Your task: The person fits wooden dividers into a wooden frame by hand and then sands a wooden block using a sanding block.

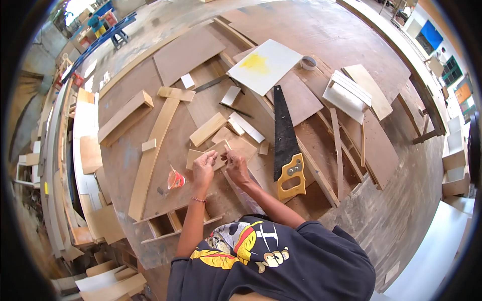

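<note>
My left hand (205, 165) is closed, fingertips pinched together, in front of a thin wooden board (219, 147); I cannot make out what it holds. Close beside it, my right hand (236, 165) pinches a small pale wooden stick (227, 144) that points upward. A red and white cup (175, 180) with a stick in it stands left of my left hand. Beyond the hands lie a wooden block (208, 129) and a white-faced strip (247, 126). To the right rests a handsaw (285, 133) with a yellow handle, its blade pointing away from me.
A white board with a yellow stain (271, 60) lies at the back, next to a tape roll (308, 62). A long curved wooden piece (155, 150) and a box-like wooden piece (125, 118) lie leftward. Far off at upper left is another person (95, 22).
</note>
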Tool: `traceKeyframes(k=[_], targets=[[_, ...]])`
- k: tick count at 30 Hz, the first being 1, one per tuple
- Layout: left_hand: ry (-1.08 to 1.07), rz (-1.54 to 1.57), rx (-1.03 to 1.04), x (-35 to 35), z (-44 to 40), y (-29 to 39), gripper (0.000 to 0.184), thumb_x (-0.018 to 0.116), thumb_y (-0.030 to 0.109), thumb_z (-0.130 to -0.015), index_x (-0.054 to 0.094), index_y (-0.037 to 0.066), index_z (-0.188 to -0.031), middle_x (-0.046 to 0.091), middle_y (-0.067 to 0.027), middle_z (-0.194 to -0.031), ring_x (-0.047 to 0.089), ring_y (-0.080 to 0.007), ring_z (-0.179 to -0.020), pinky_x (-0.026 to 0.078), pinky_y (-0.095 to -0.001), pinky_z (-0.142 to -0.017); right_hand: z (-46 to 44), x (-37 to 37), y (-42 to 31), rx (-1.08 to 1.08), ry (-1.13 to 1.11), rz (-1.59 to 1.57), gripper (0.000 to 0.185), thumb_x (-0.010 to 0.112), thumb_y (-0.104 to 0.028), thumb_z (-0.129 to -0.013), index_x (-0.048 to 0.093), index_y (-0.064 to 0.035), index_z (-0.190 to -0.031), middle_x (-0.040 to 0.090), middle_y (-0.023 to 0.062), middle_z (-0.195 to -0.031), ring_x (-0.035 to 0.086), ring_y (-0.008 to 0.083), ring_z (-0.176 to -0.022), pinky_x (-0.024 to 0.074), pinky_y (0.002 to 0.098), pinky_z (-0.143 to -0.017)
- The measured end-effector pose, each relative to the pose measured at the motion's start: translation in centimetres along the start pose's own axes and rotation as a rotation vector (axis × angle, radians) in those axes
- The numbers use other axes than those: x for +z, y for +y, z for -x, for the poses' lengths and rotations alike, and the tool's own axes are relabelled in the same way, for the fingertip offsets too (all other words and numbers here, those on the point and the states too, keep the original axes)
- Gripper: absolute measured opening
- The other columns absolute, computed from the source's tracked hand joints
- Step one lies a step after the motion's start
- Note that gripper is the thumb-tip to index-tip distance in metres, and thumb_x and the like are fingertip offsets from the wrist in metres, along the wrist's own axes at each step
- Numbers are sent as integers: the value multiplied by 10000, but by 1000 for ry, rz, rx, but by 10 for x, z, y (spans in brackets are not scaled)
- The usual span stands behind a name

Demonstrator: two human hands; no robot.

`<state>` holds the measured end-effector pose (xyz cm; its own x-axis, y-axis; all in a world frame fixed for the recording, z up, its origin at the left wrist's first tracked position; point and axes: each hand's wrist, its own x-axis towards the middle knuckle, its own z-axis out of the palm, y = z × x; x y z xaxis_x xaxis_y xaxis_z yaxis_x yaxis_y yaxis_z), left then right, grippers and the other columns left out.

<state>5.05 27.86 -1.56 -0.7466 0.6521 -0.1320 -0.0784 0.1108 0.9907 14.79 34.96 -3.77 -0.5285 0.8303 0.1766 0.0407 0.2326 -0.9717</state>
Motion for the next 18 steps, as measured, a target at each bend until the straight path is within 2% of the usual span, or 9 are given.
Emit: traceKeyframes(k=[3,6,9,10,11,12,13,15,18], targets=[[-7,-233,-5,-2,-1,0,197,501,-14,-890,608,-112,-1023,653,-173,-993,648,-168,-809,524,-237,-742,-2,1,5,76,10,0,291,526,-7,-817,618,-17,-1093,660,179,-822,671,230,-707,510,332,-617],[52,-200,-38,-6,7,8,188,534,-32,-861,615,-109,-1011,664,-170,-928,654,-169,-749,533,-230,-686,-9,-5,15,128,45,2,220,644,-91,-766,681,-25,-972,667,166,-764,666,155,-665,499,294,-589],[44,-168,-43,-10,8,10,126,585,21,-834,655,-69,-886,679,-96,-773,664,-142,-683,520,-235,-599,-21,-27,-1,180,12,62,209,639,-87,-746,694,-1,-928,685,150,-760,635,128,-647,496,274,-612],[61,-158,-45,-11,9,12,105,603,29,-821,660,-57,-839,676,-84,-745,659,-138,-666,519,-233,-582,-23,-29,19,107,35,97,194,633,-96,-760,686,20,-907,688,104,-733,628,133,-666,497,280,-634],[54,-202,-21,-9,8,15,101,640,68,-787,658,-24,-749,664,-75,-702,639,-123,-613,496,-234,-546,-26,-40,23,20,-32,23,222,607,-181,-847,670,30,-871,657,48,-756,597,124,-681,485,256,-639],[54,-397,65,-9,12,32,170,654,166,-763,691,4,-732,654,-66,-646,625,-117,-589,481,-260,-542,-26,-34,63,87,52,-493,259,587,-226,-871,654,23,-849,640,34,-747,574,115,-657,473,251,-607],[137,-472,137,-10,23,46,197,653,225,-755,693,49,-677,647,-52,-624,619,-122,-556,473,-288,-542,-30,-39,21,138,-123,-14,247,604,-218,-866,654,23,-879,637,31,-750,557,100,-633,461,238,-581],[130,-211,74,-7,14,18,221,717,159,-750,609,2,-638,603,-66,-540,596,-113,-462,453,-261,-440,-38,-27,4,219,-128,77,151,670,-111,-809,661,14,-895,627,29,-687,577,79,-582,484,209,-533],[143,-269,-6,-13,28,38,258,724,153,-765,575,-5,-626,584,-61,-508,579,-114,-415,431,-249,-391,-35,-13,-5,200,-119,143,138,646,-114,-827,660,6,-895,629,41,-694,586,94,-550,481,222,-501]])
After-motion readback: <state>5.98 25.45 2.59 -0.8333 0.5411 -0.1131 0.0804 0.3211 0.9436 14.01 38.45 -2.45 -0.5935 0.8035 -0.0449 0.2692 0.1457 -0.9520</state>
